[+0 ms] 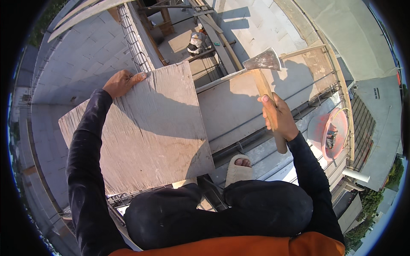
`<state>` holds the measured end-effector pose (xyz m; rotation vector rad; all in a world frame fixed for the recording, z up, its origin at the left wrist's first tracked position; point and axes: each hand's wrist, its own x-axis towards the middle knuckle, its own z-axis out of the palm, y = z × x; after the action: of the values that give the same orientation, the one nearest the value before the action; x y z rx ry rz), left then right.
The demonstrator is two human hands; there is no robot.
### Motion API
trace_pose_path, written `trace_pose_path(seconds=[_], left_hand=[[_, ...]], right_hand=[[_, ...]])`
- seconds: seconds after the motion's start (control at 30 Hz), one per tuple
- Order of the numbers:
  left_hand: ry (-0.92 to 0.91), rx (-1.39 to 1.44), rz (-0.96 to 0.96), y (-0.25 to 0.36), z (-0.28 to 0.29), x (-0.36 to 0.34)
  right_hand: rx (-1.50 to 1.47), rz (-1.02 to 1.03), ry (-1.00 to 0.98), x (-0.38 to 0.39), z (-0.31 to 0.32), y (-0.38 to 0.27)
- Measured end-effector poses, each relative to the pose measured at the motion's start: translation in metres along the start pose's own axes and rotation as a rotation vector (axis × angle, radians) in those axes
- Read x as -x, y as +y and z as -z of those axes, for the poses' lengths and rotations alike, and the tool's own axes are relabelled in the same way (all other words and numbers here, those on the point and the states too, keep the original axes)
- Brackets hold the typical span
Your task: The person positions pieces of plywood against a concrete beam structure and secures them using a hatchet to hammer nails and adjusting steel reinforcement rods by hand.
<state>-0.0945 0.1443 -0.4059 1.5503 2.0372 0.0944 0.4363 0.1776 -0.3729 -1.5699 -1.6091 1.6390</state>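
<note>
Two bent knees in dark trousers (269,209) filled the nearest part of the view, with the front of an orange garment (213,246) along the lower edge. Just beyond the knees, one foot in a beige sandal (237,171) rested near the lower right corner of a plywood panel (149,141). That panel, weathered and splintery along its grain, lay ahead and to the left of the person, tilted in the view, with shadow across its face. The left hand (121,83) was closed on the panel's far edge, its thumb pointing right along that edge. The right hand (279,115) was wrapped round the wooden handle of a hatchet (263,64), held upright to the right of the panel and apart from it, its broad, flared metal head uppermost. Behind the hatchet spread a pale flat sheet (239,102). Right of the right forearm sat a pink bucket (316,130) with dark contents too small to identify. Farther off, a cage of reinforcing bars (136,42) ran alongside a pale block wall (85,55), and well below, a co-worker (196,42) was bent over among planks.
</note>
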Motion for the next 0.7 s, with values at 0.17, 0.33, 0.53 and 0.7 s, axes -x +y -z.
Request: trace_pose_path(seconds=[0.17, 0.33, 0.53, 0.7], left_hand=[[-0.174, 0.031, -0.01, 0.007, -0.09, -0.032], [-0.322, 0.066, 0.009, 0.003, -0.129, -0.052], [-0.243, 0.085, 0.046, -0.014, -0.151, -0.047], [-0.225, 0.081, 0.048, -0.03, -0.164, -0.048]], right_hand=[[0.309, 0.027, -0.223, -0.022, -0.022, -0.022], [0.533, 0.165, -0.235, -0.054, -0.051, -0.01], [0.74, 0.266, -0.204, -0.097, -0.083, 0.018], [0.845, 0.397, -0.196, -0.119, -0.097, 0.032]])
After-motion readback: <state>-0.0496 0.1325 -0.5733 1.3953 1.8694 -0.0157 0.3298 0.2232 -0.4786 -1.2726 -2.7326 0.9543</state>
